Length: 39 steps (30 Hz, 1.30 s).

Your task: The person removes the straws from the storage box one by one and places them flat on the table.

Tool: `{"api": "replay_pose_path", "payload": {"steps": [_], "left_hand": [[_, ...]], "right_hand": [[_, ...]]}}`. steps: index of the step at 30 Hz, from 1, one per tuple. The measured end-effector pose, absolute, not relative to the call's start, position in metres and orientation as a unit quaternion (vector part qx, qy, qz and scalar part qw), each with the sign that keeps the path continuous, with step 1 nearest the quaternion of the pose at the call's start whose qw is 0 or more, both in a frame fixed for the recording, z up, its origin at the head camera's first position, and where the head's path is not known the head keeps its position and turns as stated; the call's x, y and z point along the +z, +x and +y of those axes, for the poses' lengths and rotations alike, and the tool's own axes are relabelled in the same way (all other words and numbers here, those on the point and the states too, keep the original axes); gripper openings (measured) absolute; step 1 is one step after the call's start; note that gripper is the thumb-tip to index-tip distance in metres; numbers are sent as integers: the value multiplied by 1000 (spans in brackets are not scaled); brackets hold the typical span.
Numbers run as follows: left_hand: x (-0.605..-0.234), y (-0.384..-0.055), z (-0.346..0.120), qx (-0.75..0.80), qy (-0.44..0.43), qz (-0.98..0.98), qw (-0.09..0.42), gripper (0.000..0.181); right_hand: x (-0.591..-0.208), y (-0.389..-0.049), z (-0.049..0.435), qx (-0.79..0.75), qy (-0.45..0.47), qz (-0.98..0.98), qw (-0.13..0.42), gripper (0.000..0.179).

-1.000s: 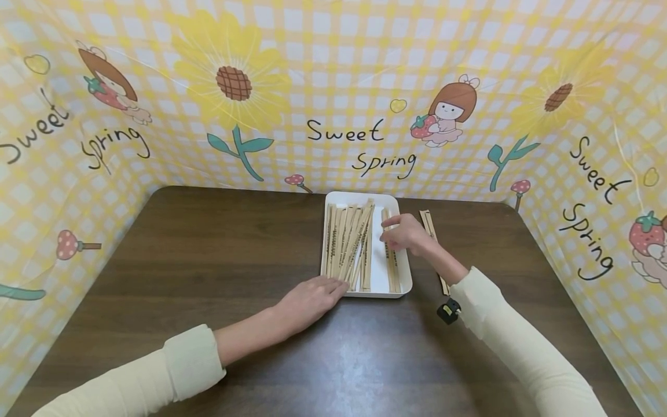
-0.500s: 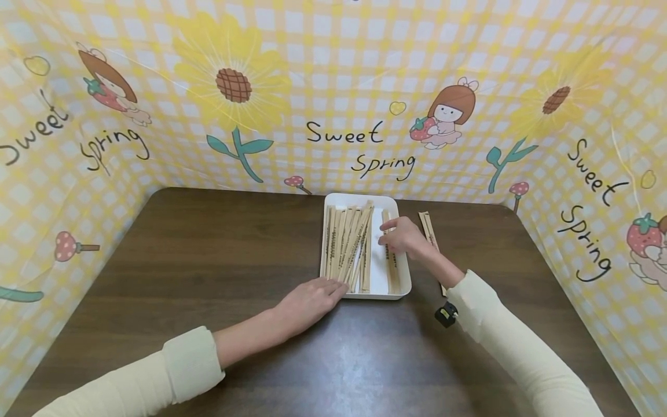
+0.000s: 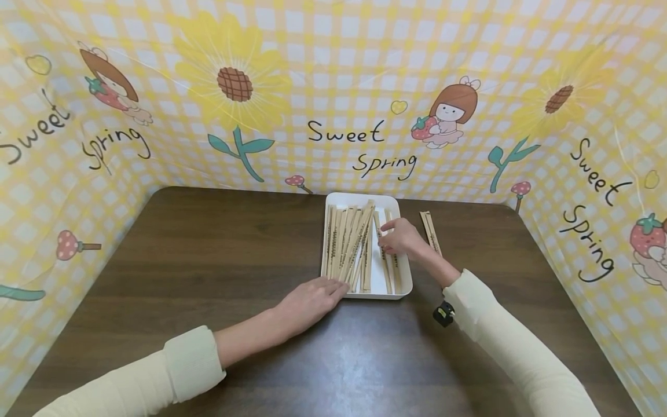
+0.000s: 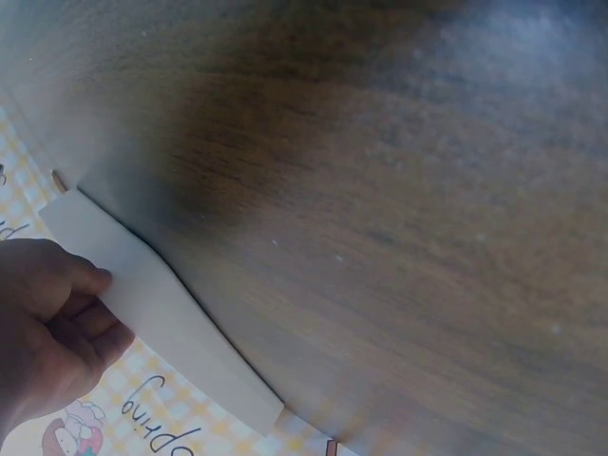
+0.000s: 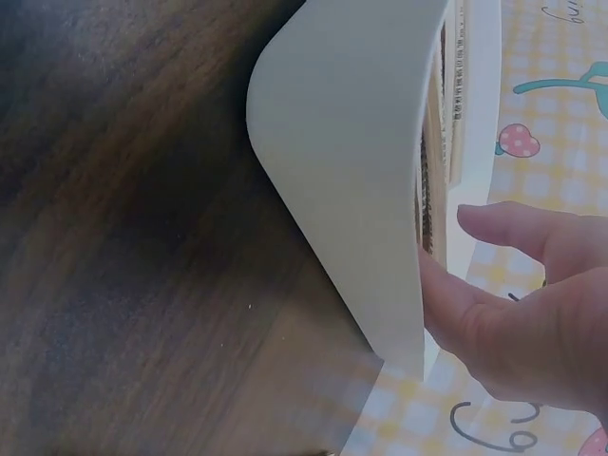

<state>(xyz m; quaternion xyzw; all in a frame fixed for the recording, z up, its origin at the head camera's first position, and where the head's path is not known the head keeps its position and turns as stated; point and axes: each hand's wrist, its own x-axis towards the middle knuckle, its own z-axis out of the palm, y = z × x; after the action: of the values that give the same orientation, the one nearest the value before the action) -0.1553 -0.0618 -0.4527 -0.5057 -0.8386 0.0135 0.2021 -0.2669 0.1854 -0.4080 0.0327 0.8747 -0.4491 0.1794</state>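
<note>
A shallow white tray (image 3: 405,293) stands at the far side of the table, holding several long paper-wrapped sticks (image 3: 344,243) printed with dark marks. At its near left corner my left hand (image 3: 312,298) grips the rim; in the left wrist view its thumb lies against the tray wall (image 4: 176,313) with fingers bent at the edge. My right hand (image 3: 403,236) reaches over the tray's right side. Its fingertips touch a slanted stick (image 3: 385,272), and another stick (image 3: 398,278) lies beside it along the right wall. In the right wrist view, thumb and finger stand apart.
A loose paper-wrapped stick (image 3: 430,231) lies on the brown table (image 3: 234,243) right of the tray, partly behind my right forearm. Yellow checked cloth walls (image 3: 333,87) enclose the back and sides. A small black device (image 3: 444,313) hangs at my right wrist.
The stick at my right fingertips has shifted left, away from the one beside it, and now lies slanted. My right hand has moved slightly. My left hand stays at the tray corner.
</note>
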Motion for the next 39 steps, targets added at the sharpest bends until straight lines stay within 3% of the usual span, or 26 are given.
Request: {"api": "replay_pose_path", "payload": {"steps": [8, 12, 16, 18, 39], "left_hand": [[-453, -156, -62, 12, -504, -839, 205, 32], [-453, -156, -61, 11, -505, -838, 208, 32], [-453, -156, -61, 9, -505, -837, 211, 33], [-453, -156, -61, 5, -504, -837, 211, 32], [-451, -155, -61, 16, -505, -839, 201, 32]], "right_hand": [[-424, -275, 182, -383, 8, 913, 143, 47], [-430, -276, 180, -337, -14, 933, 129, 8], [-432, -278, 178, -320, -27, 939, 122, 41], [-433, -278, 177, -319, -31, 939, 121, 46], [-418, -277, 182, -328, -21, 936, 127, 39]]}}
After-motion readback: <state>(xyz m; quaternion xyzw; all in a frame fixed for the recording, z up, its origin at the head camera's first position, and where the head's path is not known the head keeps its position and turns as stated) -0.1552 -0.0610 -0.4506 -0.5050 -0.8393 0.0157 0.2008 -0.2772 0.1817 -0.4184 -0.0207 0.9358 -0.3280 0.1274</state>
